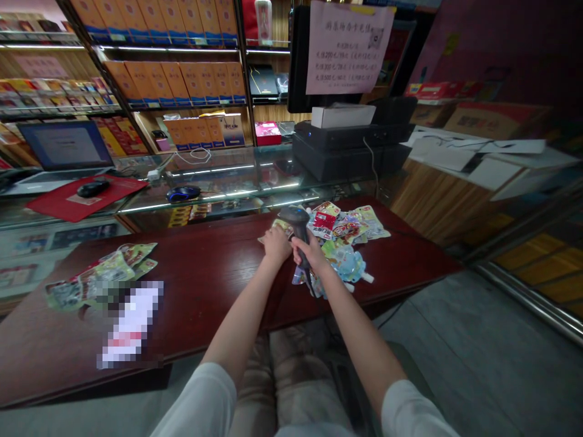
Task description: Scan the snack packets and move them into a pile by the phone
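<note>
My right hand (310, 252) is wrapped round the handle of a dark barcode scanner (297, 218), its head tipped towards my left hand. Close beside it, my left hand (277, 244) has curled fingers on a greenish snack packet (281, 224), which is mostly hidden behind the hand and the scanner. A heap of colourful snack packets (348, 230) lies right of the scanner, with a light-blue pouch (348, 264) at its near side. Several more packets (107, 270) are grouped at the left of the dark red table (214, 261).
Left of me a blurred-out phone-like shape (132, 325) lies on the table. Beyond stands a glass counter (228, 176) with a laptop (68, 149), two mice and a monitor (298, 60) bearing a paper notice. Boxes fill the shelves behind; a wooden cabinet (437, 194) stands right.
</note>
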The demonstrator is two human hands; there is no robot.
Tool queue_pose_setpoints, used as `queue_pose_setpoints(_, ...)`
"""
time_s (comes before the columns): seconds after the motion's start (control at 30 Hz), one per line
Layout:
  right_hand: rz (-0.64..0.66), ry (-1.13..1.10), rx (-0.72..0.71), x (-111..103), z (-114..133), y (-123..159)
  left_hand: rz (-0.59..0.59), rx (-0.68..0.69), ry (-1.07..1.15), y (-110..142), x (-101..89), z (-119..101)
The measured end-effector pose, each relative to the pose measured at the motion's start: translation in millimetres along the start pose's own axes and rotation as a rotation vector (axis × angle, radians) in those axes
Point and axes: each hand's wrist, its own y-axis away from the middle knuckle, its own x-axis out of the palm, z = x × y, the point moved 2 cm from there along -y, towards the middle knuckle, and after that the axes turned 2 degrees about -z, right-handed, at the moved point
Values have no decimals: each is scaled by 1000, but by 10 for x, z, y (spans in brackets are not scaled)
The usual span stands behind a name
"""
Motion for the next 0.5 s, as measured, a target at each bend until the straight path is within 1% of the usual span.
queue_pose_setpoints(0.13, -23, -25, 14, -32, -12, -4, 57, 101, -40, -29, -19, 3)
queue_pose_setpoints(0.23, -31, -57, 22, -57, -29, 3, 103, 149, -67, -15, -62, 92)
queue_pose_setpoints(0.33, -29, -88, 11, -78, -45, 21, 104, 146, -55, 30, -118, 238)
queue_pose_setpoints(0.5, -7, -116, 3, -89, -65, 42, 71, 111, 124, 61, -218, 455)
